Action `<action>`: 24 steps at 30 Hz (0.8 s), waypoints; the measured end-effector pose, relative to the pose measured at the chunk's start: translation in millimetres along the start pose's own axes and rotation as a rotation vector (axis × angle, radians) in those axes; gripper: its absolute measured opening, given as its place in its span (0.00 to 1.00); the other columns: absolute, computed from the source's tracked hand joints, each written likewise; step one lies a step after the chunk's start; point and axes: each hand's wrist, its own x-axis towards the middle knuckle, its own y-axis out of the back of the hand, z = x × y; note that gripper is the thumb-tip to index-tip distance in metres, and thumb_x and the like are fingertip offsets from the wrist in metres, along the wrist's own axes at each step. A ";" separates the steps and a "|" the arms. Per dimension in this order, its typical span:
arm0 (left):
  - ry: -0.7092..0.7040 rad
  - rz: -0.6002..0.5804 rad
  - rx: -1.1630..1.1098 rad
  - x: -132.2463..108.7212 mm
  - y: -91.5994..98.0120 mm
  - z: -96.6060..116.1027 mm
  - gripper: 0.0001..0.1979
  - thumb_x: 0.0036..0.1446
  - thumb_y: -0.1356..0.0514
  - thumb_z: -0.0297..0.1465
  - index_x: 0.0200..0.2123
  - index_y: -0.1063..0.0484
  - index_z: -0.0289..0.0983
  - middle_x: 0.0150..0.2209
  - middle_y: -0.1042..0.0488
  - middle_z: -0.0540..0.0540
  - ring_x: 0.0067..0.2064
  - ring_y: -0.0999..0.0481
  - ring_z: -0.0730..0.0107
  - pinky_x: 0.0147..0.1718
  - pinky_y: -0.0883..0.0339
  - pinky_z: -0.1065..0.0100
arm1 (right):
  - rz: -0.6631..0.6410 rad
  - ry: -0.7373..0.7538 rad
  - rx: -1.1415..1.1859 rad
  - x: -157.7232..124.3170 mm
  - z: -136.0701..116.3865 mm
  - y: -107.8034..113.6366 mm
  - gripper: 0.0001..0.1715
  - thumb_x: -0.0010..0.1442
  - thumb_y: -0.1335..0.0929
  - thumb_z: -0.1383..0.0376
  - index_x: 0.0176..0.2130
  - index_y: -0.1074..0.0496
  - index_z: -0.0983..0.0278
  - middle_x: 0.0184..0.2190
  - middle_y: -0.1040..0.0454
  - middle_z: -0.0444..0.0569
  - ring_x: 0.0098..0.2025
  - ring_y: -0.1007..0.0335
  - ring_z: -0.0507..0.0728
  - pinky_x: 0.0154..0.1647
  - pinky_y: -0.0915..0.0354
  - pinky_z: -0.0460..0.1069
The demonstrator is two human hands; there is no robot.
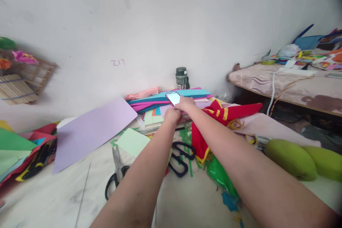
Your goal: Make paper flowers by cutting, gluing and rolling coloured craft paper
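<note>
A smartphone (174, 98) with a lit screen is tilted over a pile of coloured paper (152, 101) near the wall. My right hand (186, 103) is closed at the phone's right edge, its fingers partly hidden. Just below the phone is my left hand (172, 114), curled up; whatever it holds is hidden. Under my forearms lie scissors with dark blue handles (180, 158) and black-handled scissors (117, 172), the latter with its blades apart. A pale green sheet (133, 142) is beside my left forearm. Red cloth with yellow trim (200, 137) lies by my right forearm.
A green bottle (181, 77) stands against the wall. A lilac sheet (96, 133) and black-and-yellow cutters (40, 160) are on the left. Green mangoes (291, 158) lie right, near a crinkled green wrapper (221, 176). A second, cluttered table (267, 76) has a hanging white cable (273, 92).
</note>
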 end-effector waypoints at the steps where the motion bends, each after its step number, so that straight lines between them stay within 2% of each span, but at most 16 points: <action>1: 0.000 -0.007 -0.038 -2.0 -0.3 0.5 0.09 0.46 0.44 0.27 0.31 0.28 0.30 0.25 0.25 0.38 0.22 0.26 0.64 0.18 0.38 0.71 | 0.006 0.003 -0.004 -0.5 -1.1 -0.1 0.39 0.40 0.31 0.51 0.48 0.39 0.67 0.43 0.30 0.58 0.49 0.37 0.63 0.46 0.44 0.53; 6: 0.020 -0.019 -0.186 -17.4 5.8 7.9 0.13 0.51 0.50 0.27 0.36 0.31 0.27 0.28 0.25 0.36 0.23 0.26 0.67 0.17 0.38 0.72 | 0.057 -0.007 0.047 -1.6 -0.1 2.8 0.40 0.41 0.33 0.48 0.48 0.41 0.67 0.43 0.30 0.58 0.47 0.36 0.63 0.43 0.42 0.52; 9: 0.010 -0.039 -0.241 -26.0 19.6 13.5 0.13 0.52 0.52 0.26 0.38 0.32 0.28 0.27 0.25 0.37 0.24 0.25 0.67 0.18 0.38 0.73 | 0.037 0.007 0.072 1.6 3.4 5.1 0.40 0.40 0.33 0.48 0.49 0.41 0.66 0.44 0.31 0.57 0.47 0.35 0.63 0.41 0.41 0.52; 12: 0.017 -0.020 -0.203 -31.6 39.9 17.6 0.11 0.51 0.51 0.25 0.37 0.33 0.28 0.24 0.26 0.38 0.24 0.25 0.64 0.19 0.37 0.71 | 0.011 0.008 0.078 3.9 5.3 8.1 0.40 0.39 0.32 0.51 0.49 0.40 0.65 0.44 0.31 0.57 0.45 0.34 0.63 0.38 0.39 0.51; 15: 0.002 -0.074 -0.092 -36.3 65.0 18.2 0.07 0.50 0.50 0.23 0.32 0.34 0.30 0.21 0.27 0.40 0.25 0.25 0.65 0.21 0.36 0.71 | -0.012 0.005 0.077 0.8 4.4 12.3 0.39 0.38 0.31 0.53 0.48 0.40 0.66 0.44 0.30 0.57 0.45 0.33 0.62 0.38 0.38 0.51; 19: 0.010 -0.145 -0.027 -45.7 108.2 13.3 0.03 0.50 0.47 0.25 0.25 0.35 0.32 0.20 0.27 0.41 0.21 0.27 0.68 0.20 0.35 0.72 | -0.013 -0.003 0.074 -6.9 1.7 15.9 0.36 0.40 0.32 0.55 0.48 0.40 0.66 0.42 0.30 0.56 0.45 0.33 0.61 0.39 0.39 0.51; 24: -0.068 -0.229 0.007 -66.3 170.1 8.1 0.10 0.43 0.37 0.32 0.27 0.33 0.32 0.20 0.27 0.43 0.25 0.25 0.67 0.23 0.33 0.72 | 0.011 -0.009 0.061 -9.2 0.0 13.4 0.36 0.41 0.33 0.54 0.48 0.40 0.66 0.43 0.30 0.57 0.46 0.34 0.62 0.41 0.40 0.52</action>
